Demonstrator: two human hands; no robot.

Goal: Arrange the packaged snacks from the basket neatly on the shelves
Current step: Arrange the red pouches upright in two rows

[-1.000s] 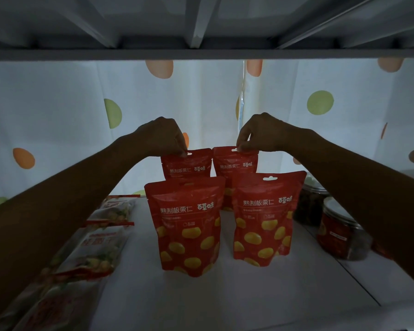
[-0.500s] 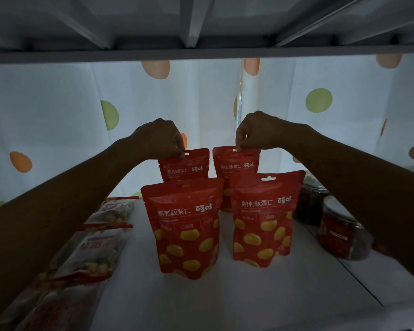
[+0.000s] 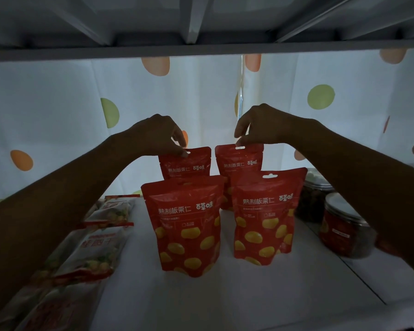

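Observation:
Several red chestnut snack pouches stand upright on the white shelf (image 3: 225,297). At the back, my left hand (image 3: 158,134) pinches the top edge of the rear left pouch (image 3: 185,164). My right hand (image 3: 261,125) pinches the top edge of the rear right pouch (image 3: 239,161) near its hang hole. In front of them stand the front left pouch (image 3: 185,225) and the front right pouch (image 3: 264,216), which hide the lower parts of the rear ones. The basket is not in view.
Pale flat snack packets (image 3: 93,247) lie in a row along the shelf's left side. Two clear lidded jars (image 3: 344,232) stand at the right, partly behind my right forearm. A dotted white curtain (image 3: 58,103) backs the shelf; another shelf board (image 3: 201,48) is close overhead.
The two rear pouches stand a little further apart than before, with both hands still at their top edges. The view has shifted slightly.

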